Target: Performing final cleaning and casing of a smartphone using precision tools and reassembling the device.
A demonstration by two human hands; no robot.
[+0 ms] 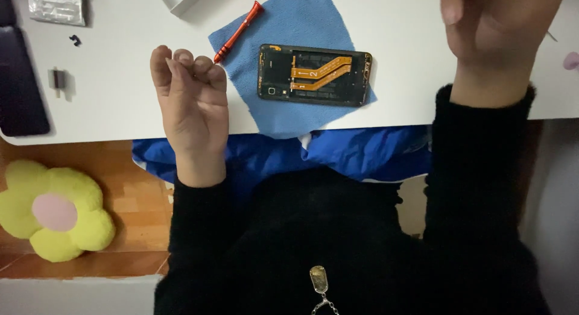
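Left hand: the left hand [192, 98] hangs over the near edge of the white table [120, 92], fingers curled loosely in toward the palm and holding nothing — it grips no tool.
Right hand: the right hand [494, 31] is raised close to the camera at the upper right, partly cut off by the frame; the thumb shows, but whether the fingers are spread or closed on something I cannot tell.
Phone: the opened phone [314, 74] lies flat, back cover off, its orange ribbon cables facing up (the side one works on), between the two hands and touched by neither.
Cloth: a blue cloth [283, 25] is spread under the phone — likely to cushion the screen face and keep it from sliding on the smooth top.
Screwdriver: a red screwdriver [238, 32] rests slantwise, half on the cloth, just beyond the left hand's knuckles and within easy reach.
Small parts: a small dark part [58, 78] sits well to the left, apart from the work.
Floor: a yellow flower cushion [54, 209] lies below the table.
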